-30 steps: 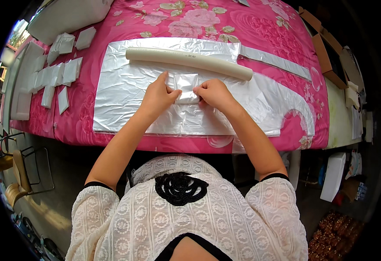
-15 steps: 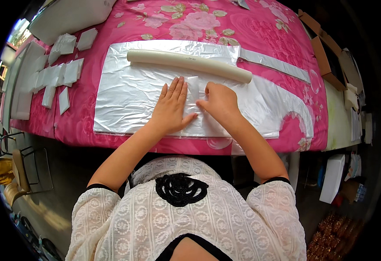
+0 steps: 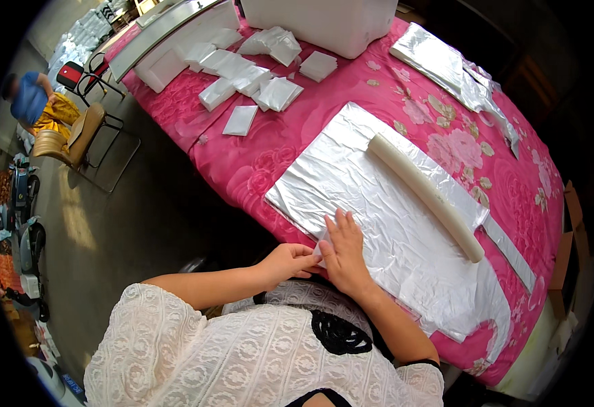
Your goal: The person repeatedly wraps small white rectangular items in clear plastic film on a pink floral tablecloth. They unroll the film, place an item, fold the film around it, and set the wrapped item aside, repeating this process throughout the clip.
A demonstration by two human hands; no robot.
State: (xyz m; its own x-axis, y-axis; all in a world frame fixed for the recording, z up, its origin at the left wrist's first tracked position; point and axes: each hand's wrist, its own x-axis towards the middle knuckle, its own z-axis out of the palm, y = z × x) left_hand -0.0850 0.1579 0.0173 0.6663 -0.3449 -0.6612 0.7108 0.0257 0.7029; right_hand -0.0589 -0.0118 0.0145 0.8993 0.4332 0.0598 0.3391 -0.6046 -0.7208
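Note:
A stack of silvery-white plastic bags (image 3: 405, 247) with cut-out handle ends lies flat on the pink floral tablecloth. My left hand (image 3: 289, 263) is closed at the stack's near edge, its fingertips pinching a small whitish folded piece of plastic film (image 3: 319, 249). Most of that piece is hidden between my hands. Beside it, my right hand (image 3: 346, 254) rests on the top bag with fingers stretched out. A cream-coloured tube (image 3: 426, 197) lies across the bags, farther off than my right hand.
Several small folded white packets (image 3: 242, 71) sit at the far left of the tablecloth (image 3: 256, 163), near a white foam box (image 3: 324, 24). More silvery bags (image 3: 439, 64) lie at the far right. Left of the table are a tan chair (image 3: 80, 139) and a person in blue (image 3: 31, 102).
The view has swung left. My hands have moved from the middle of the bags to their near edge. My left hand, flat before, now pinches; my right hand has gone from curled to flat.

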